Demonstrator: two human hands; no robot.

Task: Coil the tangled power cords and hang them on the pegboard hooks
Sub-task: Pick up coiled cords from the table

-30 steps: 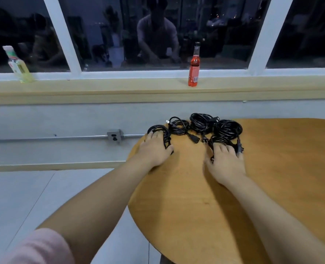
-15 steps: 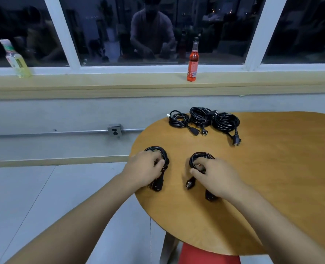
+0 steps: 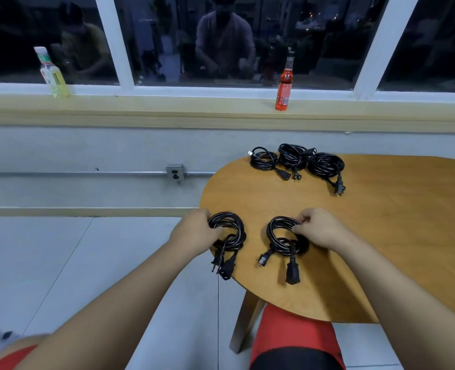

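Observation:
Two coiled black power cords lie near the front left edge of a round wooden table (image 3: 381, 236). My left hand (image 3: 194, 233) grips the left coil (image 3: 230, 232); its plugs hang over the table edge. My right hand (image 3: 319, 228) pinches the right coil (image 3: 279, 236), whose plug and socket ends lie on the table toward me. Three more coiled black cords (image 3: 295, 161) sit in a row at the table's far edge. No pegboard is in view.
A red bottle (image 3: 283, 86) and a yellow-green bottle (image 3: 51, 73) stand on the window ledge. A wall outlet (image 3: 175, 175) sits left of the table. A red stool seat (image 3: 293, 335) is below the table's front edge, on a grey tiled floor.
My hands pulled two coils from the far group toward the front left of the table. Since half a second ago the hands hold nearly still on them.

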